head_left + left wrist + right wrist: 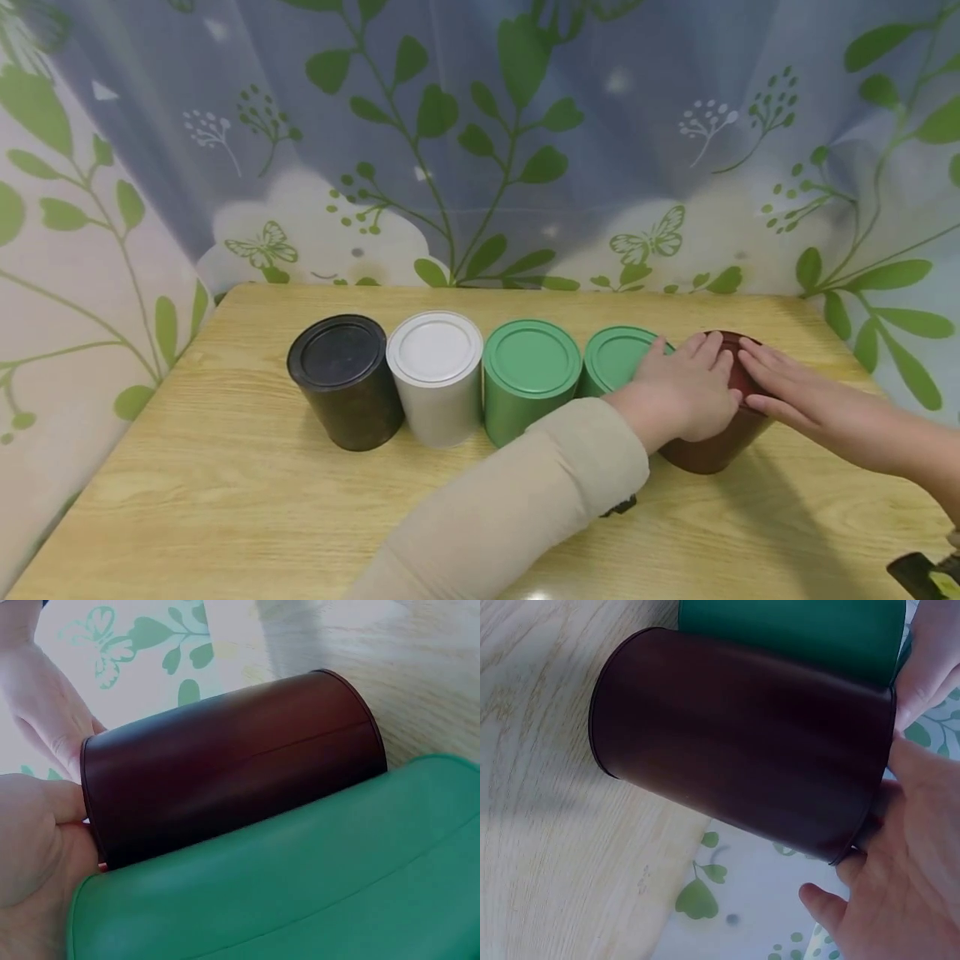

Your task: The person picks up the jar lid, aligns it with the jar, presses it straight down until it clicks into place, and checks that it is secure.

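Observation:
At the right end of a row stands a dark red canister (701,450) with a lid. My left hand (684,390) rests across the left part of its top, palm down, fingers reaching over the lid. From the right, my right hand (836,410) lays its extended fingers on the same lid's right side. The hands cover much of that top. In the left wrist view, the red canister (232,769) stands beside a green canister (292,885). The right wrist view shows right-hand fingers at the red canister's (742,742) rim.
Leftward along the row are a green canister (615,358), partly behind the left hand, another green canister (532,358), a white canister (435,350) and a black canister (337,354). All stand upright on a wooden table (247,517) before a leaf-patterned curtain (465,167).

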Motion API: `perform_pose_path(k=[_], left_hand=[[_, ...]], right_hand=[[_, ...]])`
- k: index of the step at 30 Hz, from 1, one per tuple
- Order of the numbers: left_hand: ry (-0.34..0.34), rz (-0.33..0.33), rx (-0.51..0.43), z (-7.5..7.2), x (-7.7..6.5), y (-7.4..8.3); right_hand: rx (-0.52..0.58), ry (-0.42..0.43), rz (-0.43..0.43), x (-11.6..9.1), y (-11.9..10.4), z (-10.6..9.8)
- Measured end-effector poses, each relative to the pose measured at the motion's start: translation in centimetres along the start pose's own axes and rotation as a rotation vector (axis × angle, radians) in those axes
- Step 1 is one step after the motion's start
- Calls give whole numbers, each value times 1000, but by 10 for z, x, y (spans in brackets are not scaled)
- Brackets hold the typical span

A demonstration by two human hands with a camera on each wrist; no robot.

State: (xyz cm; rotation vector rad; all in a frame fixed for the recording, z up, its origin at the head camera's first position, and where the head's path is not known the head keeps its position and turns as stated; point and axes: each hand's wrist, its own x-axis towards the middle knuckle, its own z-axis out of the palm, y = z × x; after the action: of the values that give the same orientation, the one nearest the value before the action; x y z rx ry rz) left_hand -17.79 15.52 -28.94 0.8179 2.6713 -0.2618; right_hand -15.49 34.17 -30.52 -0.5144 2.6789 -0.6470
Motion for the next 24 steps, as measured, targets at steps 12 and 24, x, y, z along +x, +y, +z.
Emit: perform_pose_path(k=[12, 24], left_hand=[[-4, 2, 33, -5, -3, -4], [103, -96, 47, 9, 1, 0]], right_hand=[[-213, 31, 45, 6, -16, 4], [-321, 163, 12, -2, -8, 22]])
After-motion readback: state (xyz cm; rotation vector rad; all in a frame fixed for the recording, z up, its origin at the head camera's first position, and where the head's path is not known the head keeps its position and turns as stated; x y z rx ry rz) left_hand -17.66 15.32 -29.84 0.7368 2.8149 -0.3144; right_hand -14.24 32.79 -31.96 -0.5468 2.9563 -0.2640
